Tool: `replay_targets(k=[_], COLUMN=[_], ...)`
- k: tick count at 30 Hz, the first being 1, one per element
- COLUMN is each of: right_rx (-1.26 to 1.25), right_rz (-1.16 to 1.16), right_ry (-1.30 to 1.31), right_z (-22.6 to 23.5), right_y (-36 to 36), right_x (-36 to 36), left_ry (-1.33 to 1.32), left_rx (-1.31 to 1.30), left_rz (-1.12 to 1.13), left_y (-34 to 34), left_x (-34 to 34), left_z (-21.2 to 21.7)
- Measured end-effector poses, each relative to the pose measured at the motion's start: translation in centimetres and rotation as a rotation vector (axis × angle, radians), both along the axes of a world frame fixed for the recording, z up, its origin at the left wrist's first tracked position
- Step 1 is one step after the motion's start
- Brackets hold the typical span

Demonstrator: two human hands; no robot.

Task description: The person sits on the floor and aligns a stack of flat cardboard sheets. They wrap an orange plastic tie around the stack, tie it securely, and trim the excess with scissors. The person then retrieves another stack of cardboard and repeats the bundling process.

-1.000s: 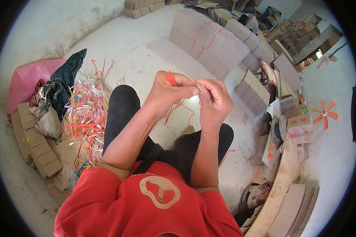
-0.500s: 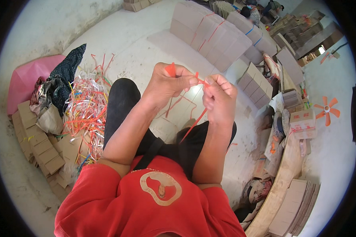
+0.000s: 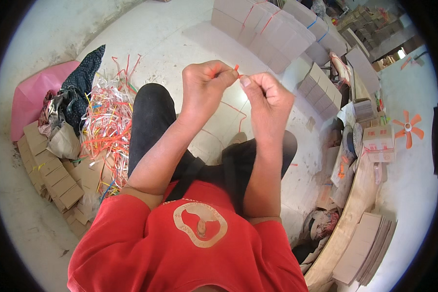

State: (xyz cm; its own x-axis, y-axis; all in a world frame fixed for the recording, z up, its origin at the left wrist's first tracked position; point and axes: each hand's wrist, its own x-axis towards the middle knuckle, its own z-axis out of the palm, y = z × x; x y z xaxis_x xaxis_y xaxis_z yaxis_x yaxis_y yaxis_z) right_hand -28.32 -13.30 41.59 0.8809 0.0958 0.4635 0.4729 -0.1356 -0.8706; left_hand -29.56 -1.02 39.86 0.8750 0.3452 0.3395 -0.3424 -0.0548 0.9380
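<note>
Orange plastic strip sits between the two hands, over the floor and above the black-trousered knees. Left hand and right hand each have fingers pinched closed on it; one short end points up, the rest mostly hidden. Tangled strips lie left; strapped cardboard stacks stand ahead. A carton beside an orange fan bears red print, too small to read.

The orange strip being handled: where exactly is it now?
In the head view, the orange strip is at upper centre, held between the left hand and the right hand, below and left of the large cardboard stack.
</note>
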Motion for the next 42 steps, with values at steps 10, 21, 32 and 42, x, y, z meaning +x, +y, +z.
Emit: replay_targets(k=[10,21,32,42], right_rx=[0.824,0.497,0.137,0.009], right_rz=[0.42,0.348,0.126,0.066], right_ry=[0.623,0.534,0.176,0.104], right_z=[-1.8,-0.7,0.6,1.0], right_y=[1.3,-0.3,-0.7,-0.7], right_x=[-0.3,0.8,0.9,0.0], left_ry=[-0.003,0.092,0.097,0.109], left_rx=[-0.701,-0.611,-0.534,-0.36], left_rz=[-0.433,-0.476,-0.549,-0.455], left_y=[0.4,1.3,3.1,2.3], left_x=[-0.4,-0.3,0.1,-0.2], left_z=[0.5,0.6,0.3,0.8])
